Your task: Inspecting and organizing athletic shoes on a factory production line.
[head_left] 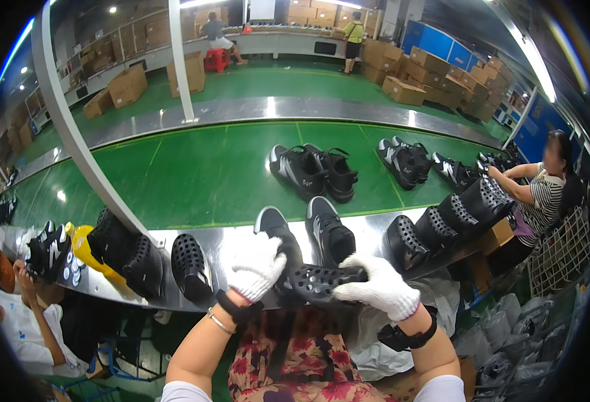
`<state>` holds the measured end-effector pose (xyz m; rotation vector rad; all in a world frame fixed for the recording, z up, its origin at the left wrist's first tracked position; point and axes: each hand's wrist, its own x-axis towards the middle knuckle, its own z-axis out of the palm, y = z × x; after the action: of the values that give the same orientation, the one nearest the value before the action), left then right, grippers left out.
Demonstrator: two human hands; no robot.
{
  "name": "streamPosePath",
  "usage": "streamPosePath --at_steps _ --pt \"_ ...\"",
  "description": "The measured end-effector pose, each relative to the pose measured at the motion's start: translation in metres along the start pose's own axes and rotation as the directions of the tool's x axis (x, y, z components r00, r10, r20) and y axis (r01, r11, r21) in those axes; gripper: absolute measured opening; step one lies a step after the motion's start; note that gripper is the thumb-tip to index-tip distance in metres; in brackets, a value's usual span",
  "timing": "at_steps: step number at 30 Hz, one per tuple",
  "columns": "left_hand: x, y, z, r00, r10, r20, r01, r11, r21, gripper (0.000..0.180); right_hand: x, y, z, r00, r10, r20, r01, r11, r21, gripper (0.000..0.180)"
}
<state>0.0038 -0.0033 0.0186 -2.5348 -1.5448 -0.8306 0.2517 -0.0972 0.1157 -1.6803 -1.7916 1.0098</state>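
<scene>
My right hand (379, 288), in a white knit glove, is closed on a black perforated clog-shaped shoe (318, 281), held over the near edge of the metal ledge. My left hand (253, 268), gloved alike, has its fingers curled against the side of a black sneaker (283, 234) with a grey toe. That sneaker's heel is partly hidden behind the clog and my glove. To its right stands a matching black sneaker (328, 231), toe pointing away from me. Another perforated clog (191, 268) lies left of my left hand.
A green conveyor belt (208, 174) carries pairs of black sneakers (312, 171). More black clogs (436, 228) line the ledge at right; others stand left beside a yellow bottle (90, 251). A white post (94, 161) rises at left. Co-workers sit at both sides, one in a striped top (546, 197).
</scene>
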Motion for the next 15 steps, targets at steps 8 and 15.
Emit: streamPosePath --at_steps 8,15 --pt "0.007 0.003 -0.017 0.984 0.068 0.167 -0.049 0.992 -0.115 0.022 0.055 -0.025 0.067 0.986 -0.161 -0.042 0.145 0.955 -0.258 0.049" --pt "0.005 -0.013 -0.025 0.992 -0.027 0.126 0.067 0.944 -0.324 0.026 0.062 -0.028 0.075 0.935 -0.344 -0.085 0.294 0.888 -0.354 0.058"
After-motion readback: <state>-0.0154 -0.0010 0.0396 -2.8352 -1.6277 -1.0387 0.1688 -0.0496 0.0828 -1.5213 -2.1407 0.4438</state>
